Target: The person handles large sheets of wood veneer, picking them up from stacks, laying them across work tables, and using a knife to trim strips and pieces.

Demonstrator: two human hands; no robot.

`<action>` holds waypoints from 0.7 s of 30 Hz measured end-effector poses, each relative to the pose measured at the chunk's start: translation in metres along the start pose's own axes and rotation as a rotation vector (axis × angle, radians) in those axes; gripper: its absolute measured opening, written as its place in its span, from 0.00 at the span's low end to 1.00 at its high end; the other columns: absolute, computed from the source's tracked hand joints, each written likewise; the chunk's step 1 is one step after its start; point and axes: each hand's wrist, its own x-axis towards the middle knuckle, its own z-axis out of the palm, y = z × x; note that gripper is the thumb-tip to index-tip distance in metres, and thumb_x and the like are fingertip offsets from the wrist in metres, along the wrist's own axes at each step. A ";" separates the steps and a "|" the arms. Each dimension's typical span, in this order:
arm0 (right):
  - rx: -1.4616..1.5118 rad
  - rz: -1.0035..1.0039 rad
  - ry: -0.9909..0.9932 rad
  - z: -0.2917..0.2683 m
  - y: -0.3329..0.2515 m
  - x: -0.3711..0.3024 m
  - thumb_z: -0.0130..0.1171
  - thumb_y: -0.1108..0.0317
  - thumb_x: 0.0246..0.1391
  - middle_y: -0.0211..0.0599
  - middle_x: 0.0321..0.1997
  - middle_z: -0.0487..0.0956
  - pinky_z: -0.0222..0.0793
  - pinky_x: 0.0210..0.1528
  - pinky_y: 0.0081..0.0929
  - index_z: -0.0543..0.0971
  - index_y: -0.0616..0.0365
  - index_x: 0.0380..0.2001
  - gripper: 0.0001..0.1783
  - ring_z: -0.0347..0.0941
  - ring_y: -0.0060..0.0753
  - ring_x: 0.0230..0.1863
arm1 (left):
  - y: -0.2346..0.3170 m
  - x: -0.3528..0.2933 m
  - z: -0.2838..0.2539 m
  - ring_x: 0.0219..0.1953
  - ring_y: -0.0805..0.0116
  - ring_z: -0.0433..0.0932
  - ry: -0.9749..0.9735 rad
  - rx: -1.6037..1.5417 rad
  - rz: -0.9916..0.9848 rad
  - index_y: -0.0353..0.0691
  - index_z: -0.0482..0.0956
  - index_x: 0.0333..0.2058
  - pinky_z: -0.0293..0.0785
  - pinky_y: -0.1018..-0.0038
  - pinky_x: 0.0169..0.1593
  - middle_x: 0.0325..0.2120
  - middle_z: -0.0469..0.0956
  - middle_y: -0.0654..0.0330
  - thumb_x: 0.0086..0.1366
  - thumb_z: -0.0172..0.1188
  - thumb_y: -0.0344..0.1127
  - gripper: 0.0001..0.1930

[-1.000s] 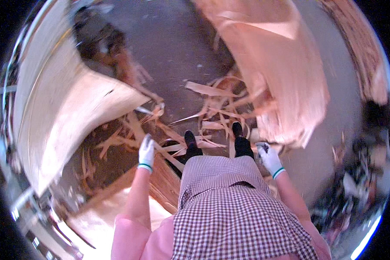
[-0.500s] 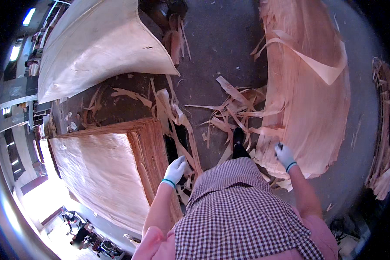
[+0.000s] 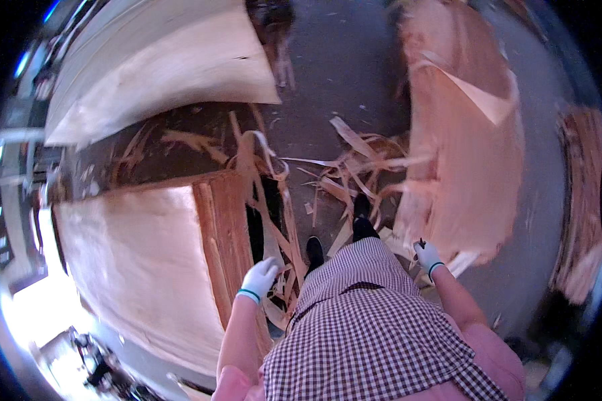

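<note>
My left hand (image 3: pixel 261 275), in a white glove with a green cuff edge, hangs beside the stack of veneer sheets (image 3: pixel 140 247). Its fingers are loosely bent and apart, with nothing visible in them. My right hand (image 3: pixel 428 256), gloved the same way, is closed on a small dark object (image 3: pixel 421 244); too little of it shows to tell its kind. Just beyond that hand lies a long pile of reddish veneer sheets (image 3: pixel 461 160), with one pale corner folded over on top. My dark shoes (image 3: pixel 315 248) show on the floor between the two piles.
Torn veneer strips (image 3: pixel 354 167) litter the floor ahead of my feet, and more hang beside the left stack. A large pale veneer sheet (image 3: pixel 174 67) curves over the far left. Another veneer bundle (image 3: pixel 578 207) stands at the far right. The grey floor (image 3: pixel 334 60) runs between the piles.
My shoes now both show, where only one did before. My left hand has moved slightly left and down, its fingers loosening. My right hand has dropped a little, still holding the dark object.
</note>
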 end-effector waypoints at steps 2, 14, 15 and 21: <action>-0.114 0.007 0.113 0.032 0.032 -0.039 0.47 0.53 0.55 0.51 0.27 0.77 0.68 0.31 0.41 0.75 0.63 0.32 0.20 0.74 0.48 0.29 | -0.034 0.023 -0.014 0.53 0.59 0.73 0.040 0.019 0.046 0.36 0.71 0.53 0.65 0.70 0.57 0.49 0.74 0.48 0.64 0.51 0.40 0.21; -0.165 0.136 0.043 0.137 0.087 -0.160 0.45 0.49 0.57 0.53 0.37 0.79 0.69 0.41 0.43 0.76 0.59 0.39 0.24 0.74 0.55 0.40 | -0.247 -0.002 0.021 0.37 0.50 0.77 -0.197 0.731 0.176 0.41 0.74 0.31 0.73 0.56 0.41 0.32 0.77 0.49 0.57 0.47 0.28 0.07; -0.117 0.099 0.148 0.132 0.072 -0.154 0.45 0.49 0.56 0.51 0.33 0.80 0.70 0.37 0.41 0.76 0.60 0.36 0.24 0.76 0.54 0.35 | -0.259 -0.012 0.033 0.41 0.51 0.77 -0.319 0.812 0.157 0.42 0.76 0.31 0.73 0.56 0.44 0.35 0.78 0.48 0.56 0.48 0.27 0.08; 0.364 0.085 0.200 0.063 -0.076 -0.146 0.47 0.51 0.58 0.49 0.26 0.77 0.69 0.32 0.38 0.73 0.62 0.36 0.21 0.76 0.44 0.29 | -0.198 0.007 0.004 0.44 0.51 0.77 -0.575 0.564 -0.112 0.37 0.79 0.41 0.72 0.62 0.48 0.44 0.77 0.48 0.63 0.45 0.46 0.21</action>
